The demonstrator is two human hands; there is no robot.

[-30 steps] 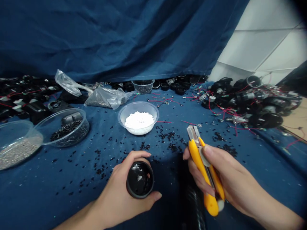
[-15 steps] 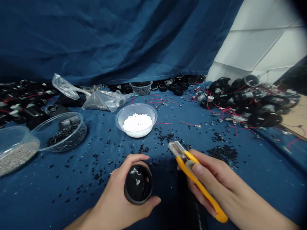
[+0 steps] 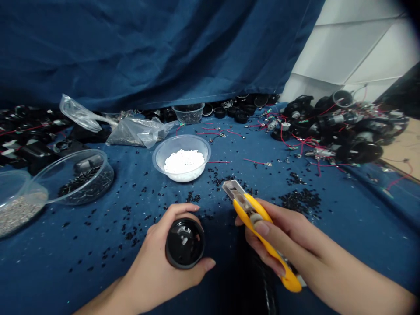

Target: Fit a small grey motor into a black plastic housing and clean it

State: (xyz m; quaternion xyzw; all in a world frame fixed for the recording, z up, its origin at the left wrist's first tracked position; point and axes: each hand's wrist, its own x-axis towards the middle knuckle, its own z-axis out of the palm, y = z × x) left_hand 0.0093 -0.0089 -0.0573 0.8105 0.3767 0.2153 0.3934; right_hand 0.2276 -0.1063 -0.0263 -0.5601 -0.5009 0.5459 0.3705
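Observation:
My left hand (image 3: 154, 262) is wrapped round a black round cup-shaped part (image 3: 184, 243), its glossy round face turned up toward me. To the right of it, my right hand (image 3: 278, 245) grips a yellow utility knife (image 3: 259, 227). My thumb lies on the knife's slider, and its metal front end points up and left, apart from the black part. I cannot make out whether a blade sticks out. Small black bits (image 3: 300, 199) lie scattered over the blue cloth around both hands.
Beyond my hands stands a clear bowl of white pieces (image 3: 180, 177). Clear tubs of dark screws (image 3: 110, 175) and greyish bits (image 3: 22, 210) sit at left. A plastic bag (image 3: 138, 133) lies behind them. Black parts with red wires (image 3: 354, 127) pile up at right.
The whole view has shifted slightly, so most things sit a little higher and further left. Both hands keep their grip on the black part and the knife.

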